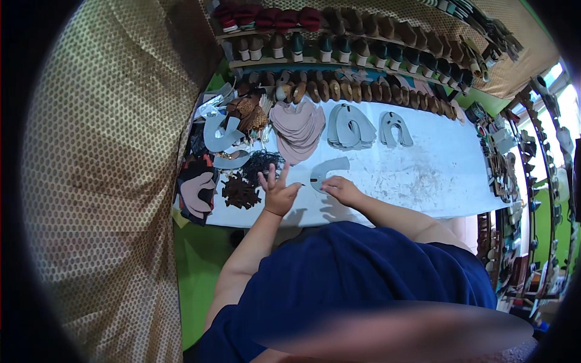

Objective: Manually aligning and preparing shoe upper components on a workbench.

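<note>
A grey U-shaped cutout (pixel 324 172), like a shoe upper piece, lies on the white-covered table in front of me, with a small dark mark on its left bend. My right hand (pixel 344 192) has its fingers closed at the cutout's near edge. Left of it, my left hand (pixel 279 196) is raised over the table. Three of its fingers are spread upward, while thumb and forefinger meet on a small dark piece (pixel 302 184), too small to make out exactly. Near my left hand are a heap of dark brown small pieces (pixel 240 191) and a black stringy tangle (pixel 263 167).
Behind my hands stand stacks of pale pink cutouts (pixel 298 130) and grey cutouts (pixel 351 127), with a smaller grey stack (pixel 396 130) rightward. Shoe racks (pixel 339 54) rise beyond the table. A patterned curtain (pixel 115 181) hangs at left; more shelves line the right.
</note>
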The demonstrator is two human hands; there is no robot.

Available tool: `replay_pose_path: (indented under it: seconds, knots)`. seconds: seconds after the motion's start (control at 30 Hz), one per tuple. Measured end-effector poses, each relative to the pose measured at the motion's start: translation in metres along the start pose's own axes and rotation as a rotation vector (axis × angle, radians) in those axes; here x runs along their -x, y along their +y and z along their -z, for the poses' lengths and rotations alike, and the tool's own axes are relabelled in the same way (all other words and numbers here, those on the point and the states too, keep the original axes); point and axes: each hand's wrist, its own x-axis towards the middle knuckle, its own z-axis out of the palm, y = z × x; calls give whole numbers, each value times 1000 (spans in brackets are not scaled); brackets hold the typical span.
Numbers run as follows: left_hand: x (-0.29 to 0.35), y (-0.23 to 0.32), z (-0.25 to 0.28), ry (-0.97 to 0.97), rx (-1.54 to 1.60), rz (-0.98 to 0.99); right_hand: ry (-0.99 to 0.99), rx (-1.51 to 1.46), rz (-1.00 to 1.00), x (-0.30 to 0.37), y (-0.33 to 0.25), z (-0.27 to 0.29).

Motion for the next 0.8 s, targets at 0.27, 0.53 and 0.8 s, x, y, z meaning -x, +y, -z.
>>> replay_pose_path:
  seconds: [0.27, 0.53, 0.8]
  knots:
    - [-28, 44, -17, 157, 12, -139, -140, -746, -369, -28, -12, 16]
    - [-12, 65, -47, -76, 27, -21, -204, -433, -357, -24, 34, 17]
    - [21, 71, -69, -722, 82, 514, -119, 625, -33, -69, 45, 30]
